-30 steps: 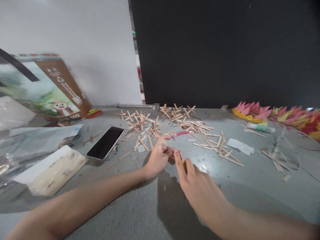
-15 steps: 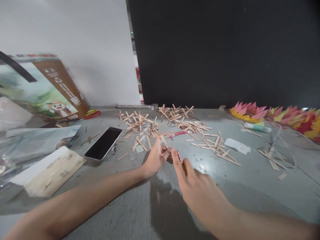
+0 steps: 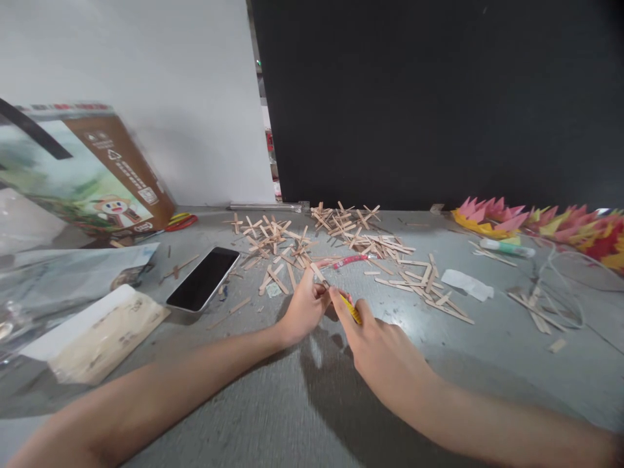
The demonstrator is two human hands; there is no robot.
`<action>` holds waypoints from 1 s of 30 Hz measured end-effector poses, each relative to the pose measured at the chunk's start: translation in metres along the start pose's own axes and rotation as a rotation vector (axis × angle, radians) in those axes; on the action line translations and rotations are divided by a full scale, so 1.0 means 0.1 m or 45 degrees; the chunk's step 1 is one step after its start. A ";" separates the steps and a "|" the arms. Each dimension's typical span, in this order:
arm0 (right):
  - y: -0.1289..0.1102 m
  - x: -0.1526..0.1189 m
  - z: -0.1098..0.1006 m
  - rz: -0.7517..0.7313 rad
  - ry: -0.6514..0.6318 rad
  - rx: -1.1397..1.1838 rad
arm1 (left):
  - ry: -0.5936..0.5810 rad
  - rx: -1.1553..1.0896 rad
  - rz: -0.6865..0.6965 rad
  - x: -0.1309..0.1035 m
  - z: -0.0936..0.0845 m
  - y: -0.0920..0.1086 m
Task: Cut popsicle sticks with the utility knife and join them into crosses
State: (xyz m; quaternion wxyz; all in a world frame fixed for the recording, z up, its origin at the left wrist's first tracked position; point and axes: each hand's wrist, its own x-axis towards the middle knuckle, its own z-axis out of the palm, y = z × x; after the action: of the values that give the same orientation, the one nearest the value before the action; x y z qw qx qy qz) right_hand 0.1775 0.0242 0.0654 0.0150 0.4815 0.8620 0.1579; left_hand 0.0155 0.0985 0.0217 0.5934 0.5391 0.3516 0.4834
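My left hand [image 3: 306, 304] is closed in a pinch around a wooden craft stick [image 3: 316, 272], which points up and away from me. Close against it, my right hand [image 3: 377, 344] grips a yellow-handled utility knife [image 3: 351, 309], index finger stretched along the tool. Its tip meets the stick near my left fingertips; the exact contact is hidden by my fingers. Just beyond the hands lie a pile of craft sticks joined in crosses [image 3: 273, 237] and a red strip-like wrapper [image 3: 351, 260].
A phone [image 3: 203, 278] lies left of my hands, near a plastic-wrapped packet [image 3: 107, 335]. Behind are scissors [image 3: 181, 221] and a printed bag [image 3: 117, 169]. Rightward are loose sticks [image 3: 429, 283], white paper [image 3: 468, 285], a glue stick [image 3: 507, 247], a cable [image 3: 580, 305] and paper flowers [image 3: 492, 216].
My right hand has turned and shifted slightly left and down, showing more of the yellow handle. My left hand keeps hold of the stick in nearly the same place.
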 end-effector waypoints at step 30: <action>0.01 0.01 -0.01 -0.048 -0.087 0.008 | -0.034 0.000 0.059 0.01 -0.06 -0.11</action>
State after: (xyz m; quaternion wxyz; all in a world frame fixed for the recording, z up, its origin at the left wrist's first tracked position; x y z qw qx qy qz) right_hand 0.1771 0.0250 0.0668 0.0459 0.4702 0.8704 0.1384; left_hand 0.0123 0.1017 0.0105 0.5868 0.5535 0.3311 0.4896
